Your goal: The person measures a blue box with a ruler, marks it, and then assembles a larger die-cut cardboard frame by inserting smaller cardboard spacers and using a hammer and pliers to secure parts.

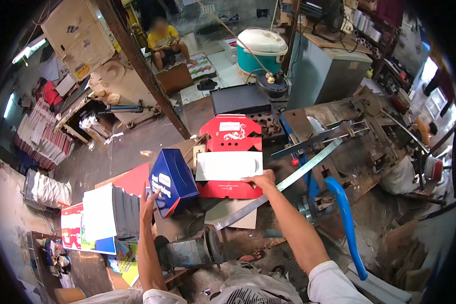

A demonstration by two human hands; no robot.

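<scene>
Counter (126, 157), dark and worn, spreads under everything at hand. Toward its right edge, cutting machine (316, 187) with bent blue lever (347, 228) and a small red knob. Left, near the edge: stack of sheets (99, 213), white on top, grey along the side, printed sheets beneath.

Mid-counter, red box blank (230, 190): opened out flat, white line drawing on its far flap, row of dark holes below that. Long metal strip (309, 165) runs slantwise from the near edge toward the machine, passing under the right forearm; its near end lies over a tan board (245, 219).

Blue box (175, 175), white lettering, just left of the blank, sitting askew, a red inner flap showing at its near corner. White panel (225, 166) lies across the blank's middle.

Right hand (262, 180): fingers on the panel's near right corner; whether that grip pinches or only presses, cannot tell. Left hand (148, 200): grip wide, fingers spread, nothing held, right by the blue box's left side; contact unclear.
</scene>
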